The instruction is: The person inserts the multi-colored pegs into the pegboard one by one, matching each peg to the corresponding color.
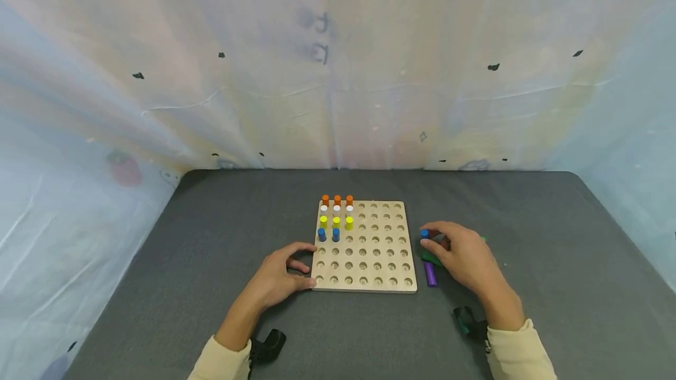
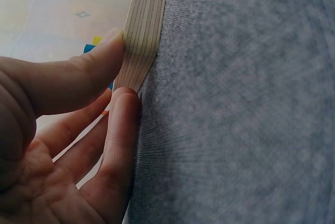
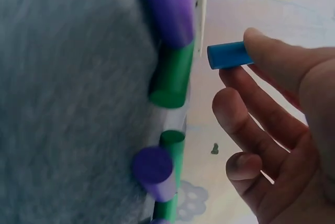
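Observation:
A square wooden pegboard [image 1: 376,251] with rows of round holes lies on the table. Several pegs stand at its left: orange ones [image 1: 337,199] at the far edge, then white [image 1: 337,210], yellow [image 1: 336,223] and two blue ones [image 1: 321,234]. My left hand [image 1: 280,271] rests against the board's left edge, thumb at the near corner and index finger higher up. Between thumb and index finger my right hand [image 1: 465,254] pinches a blue peg [image 3: 227,55], just right of the board. Below that hand lie purple [image 1: 430,274] and green pegs [image 3: 172,77], partly hidden by it in the head view.
A grey cloth covers the table [image 1: 237,210]. Behind it hangs a pale patterned curtain [image 1: 369,104], which also runs along both sides. Dark straps with devices [image 1: 268,346] sit at both wrists.

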Available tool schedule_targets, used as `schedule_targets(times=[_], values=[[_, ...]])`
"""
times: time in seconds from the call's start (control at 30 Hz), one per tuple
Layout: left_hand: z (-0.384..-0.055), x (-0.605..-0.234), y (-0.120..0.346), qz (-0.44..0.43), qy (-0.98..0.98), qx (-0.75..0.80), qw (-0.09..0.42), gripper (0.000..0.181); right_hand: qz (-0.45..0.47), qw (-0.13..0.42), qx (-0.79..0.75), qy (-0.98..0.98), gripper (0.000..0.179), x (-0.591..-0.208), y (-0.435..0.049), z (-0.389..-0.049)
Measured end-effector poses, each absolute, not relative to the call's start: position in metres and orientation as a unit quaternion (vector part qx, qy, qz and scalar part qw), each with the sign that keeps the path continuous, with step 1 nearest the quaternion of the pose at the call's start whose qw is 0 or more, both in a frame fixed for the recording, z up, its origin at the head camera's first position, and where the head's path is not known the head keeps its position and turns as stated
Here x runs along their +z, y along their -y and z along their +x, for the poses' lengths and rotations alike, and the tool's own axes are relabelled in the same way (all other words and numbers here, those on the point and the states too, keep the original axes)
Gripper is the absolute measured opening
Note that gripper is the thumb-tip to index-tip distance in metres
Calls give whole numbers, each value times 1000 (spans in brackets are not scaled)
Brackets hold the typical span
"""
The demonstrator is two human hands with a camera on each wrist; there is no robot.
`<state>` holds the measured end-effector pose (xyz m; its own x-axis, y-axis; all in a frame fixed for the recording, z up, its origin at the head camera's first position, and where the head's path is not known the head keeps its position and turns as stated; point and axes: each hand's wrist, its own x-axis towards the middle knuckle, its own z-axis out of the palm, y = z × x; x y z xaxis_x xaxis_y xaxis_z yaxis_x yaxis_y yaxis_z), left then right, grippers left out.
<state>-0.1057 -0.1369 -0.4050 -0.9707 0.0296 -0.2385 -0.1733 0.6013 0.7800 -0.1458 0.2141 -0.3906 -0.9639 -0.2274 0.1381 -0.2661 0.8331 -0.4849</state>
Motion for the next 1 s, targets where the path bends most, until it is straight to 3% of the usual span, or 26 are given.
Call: schedule_targets(times=[0.3, 1.0], values=[[-106, -406, 138, -34, -888, 445, 110, 60, 163, 67, 278, 944, 27, -386, -184, -141], [-107, -406, 138, -39, -886, 447, 118, 60, 189, 38, 307, 932, 29, -375, -104, -143]])
